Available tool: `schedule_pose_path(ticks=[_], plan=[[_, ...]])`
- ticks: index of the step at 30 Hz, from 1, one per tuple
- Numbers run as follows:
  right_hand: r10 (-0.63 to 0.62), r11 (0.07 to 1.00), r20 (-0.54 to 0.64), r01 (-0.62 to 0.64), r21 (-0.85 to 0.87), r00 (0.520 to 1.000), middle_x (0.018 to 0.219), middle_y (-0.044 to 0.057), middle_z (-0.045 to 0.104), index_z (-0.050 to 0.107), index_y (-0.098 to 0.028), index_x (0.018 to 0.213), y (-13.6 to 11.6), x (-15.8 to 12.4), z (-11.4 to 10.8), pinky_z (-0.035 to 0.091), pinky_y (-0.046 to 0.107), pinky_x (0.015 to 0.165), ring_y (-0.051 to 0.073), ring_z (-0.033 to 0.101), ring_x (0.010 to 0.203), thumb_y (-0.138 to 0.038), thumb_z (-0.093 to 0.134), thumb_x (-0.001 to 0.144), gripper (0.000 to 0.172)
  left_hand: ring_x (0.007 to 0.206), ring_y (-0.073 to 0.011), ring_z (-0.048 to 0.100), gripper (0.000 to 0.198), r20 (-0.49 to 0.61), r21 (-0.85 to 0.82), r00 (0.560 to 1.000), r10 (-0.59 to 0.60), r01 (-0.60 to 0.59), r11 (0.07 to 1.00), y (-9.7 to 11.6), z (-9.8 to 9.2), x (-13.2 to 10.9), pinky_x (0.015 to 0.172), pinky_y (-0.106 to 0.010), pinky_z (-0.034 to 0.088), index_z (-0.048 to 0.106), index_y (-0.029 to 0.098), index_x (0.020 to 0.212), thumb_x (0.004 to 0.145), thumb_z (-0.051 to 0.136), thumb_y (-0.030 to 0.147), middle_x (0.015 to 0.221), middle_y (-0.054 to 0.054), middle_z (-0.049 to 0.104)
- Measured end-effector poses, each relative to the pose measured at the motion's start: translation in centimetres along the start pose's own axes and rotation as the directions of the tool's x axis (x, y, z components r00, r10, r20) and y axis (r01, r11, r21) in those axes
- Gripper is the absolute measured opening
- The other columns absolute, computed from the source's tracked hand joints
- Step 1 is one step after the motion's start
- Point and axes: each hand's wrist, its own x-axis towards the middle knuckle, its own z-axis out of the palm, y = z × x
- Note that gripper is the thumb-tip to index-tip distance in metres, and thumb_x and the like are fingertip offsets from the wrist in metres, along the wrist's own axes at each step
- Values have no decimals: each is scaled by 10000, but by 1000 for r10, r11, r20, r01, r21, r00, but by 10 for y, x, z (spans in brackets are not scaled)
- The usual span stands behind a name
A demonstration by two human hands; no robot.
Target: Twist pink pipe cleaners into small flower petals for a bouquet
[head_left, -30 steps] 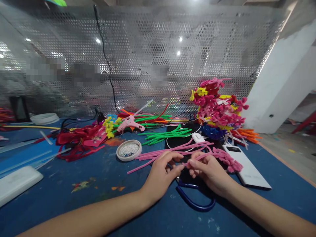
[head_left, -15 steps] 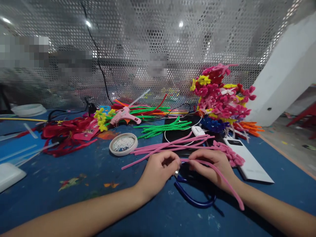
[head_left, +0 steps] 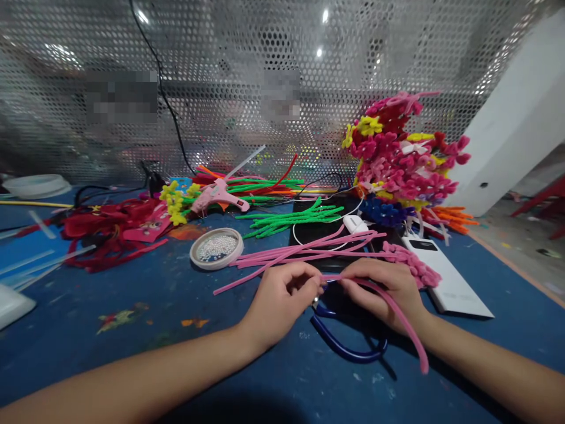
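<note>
Between my two hands runs a pink pipe cleaner [head_left: 404, 315], its long free end curving down to the right past my right wrist. My left hand [head_left: 286, 300] pinches one end between thumb and fingertips. With thumb and forefinger, my right hand [head_left: 384, 291] grips it a short way along. Blue-handled scissors [head_left: 348, 351] lie on the table beneath my hands, partly hidden by them. Just beyond lies a loose bunch of pink pipe cleaners [head_left: 282, 257]. Folded pink pipe-cleaner pieces [head_left: 412, 265] sit behind my right hand.
A round dish of small white beads [head_left: 216, 248] stands left of the bunch. Behind it rest a pink glue gun [head_left: 220, 197] and green pipe cleaners [head_left: 293, 218]. A white power bank [head_left: 450, 282] and a pipe-cleaner flower bouquet [head_left: 401, 159] are at right, red ribbon [head_left: 110, 229] at left.
The view has shifted slightly. Both hands still hold the pink pipe cleaner, and its free end has swung a little to the left.
</note>
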Motion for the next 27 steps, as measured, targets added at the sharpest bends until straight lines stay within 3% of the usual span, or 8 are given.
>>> schedule_pose_path(ticks=[7,11,16,19,22,27], plan=[[-42,998,41,39,55,998,737,21,678,644,-173,845,0,-3,2,499,220,600,114,629,649,-106,579,802,103,676,-121,582,279,98,103,980,175,-185,977,1,0,-5,627,-235,462,671,202,1028,831,478,161,865,-31,671],[-43,998,-30,42,-36,999,670,11,663,628,-181,803,-3,-4,3,486,226,549,112,610,581,-116,579,793,82,802,-156,597,361,210,72,963,170,-189,979,0,-2,-6,704,-268,480,596,229,1173,832,496,164,955,-44,656],[-102,984,-138,80,-157,985,601,3,641,616,-192,753,-9,-5,2,469,233,501,115,588,522,-122,575,787,87,1002,-196,560,410,361,15,907,216,-237,971,2,-5,-5,886,-339,436,546,269,1234,838,507,173,1094,-50,628],[-17,1000,-104,17,-2,994,617,4,641,616,-189,756,-14,-5,1,475,221,504,111,592,534,-141,579,795,72,963,-186,588,315,317,-40,928,195,-192,981,2,-4,-4,886,-326,439,626,254,1139,846,527,196,1037,-48,666],[135,970,3,-132,205,991,631,3,645,628,-180,749,-19,-6,3,473,199,504,103,595,545,-180,590,803,66,763,-161,622,175,181,-136,970,162,-138,981,0,-3,-4,723,-262,488,730,221,922,774,638,199,837,-44,704],[265,924,43,-266,275,963,611,-3,660,655,-176,730,-27,-10,9,460,178,482,97,592,515,-245,624,794,99,618,-130,608,96,76,-196,978,194,-176,965,-2,-2,-6,608,-227,484,752,220,725,667,734,146,697,-27,696]])
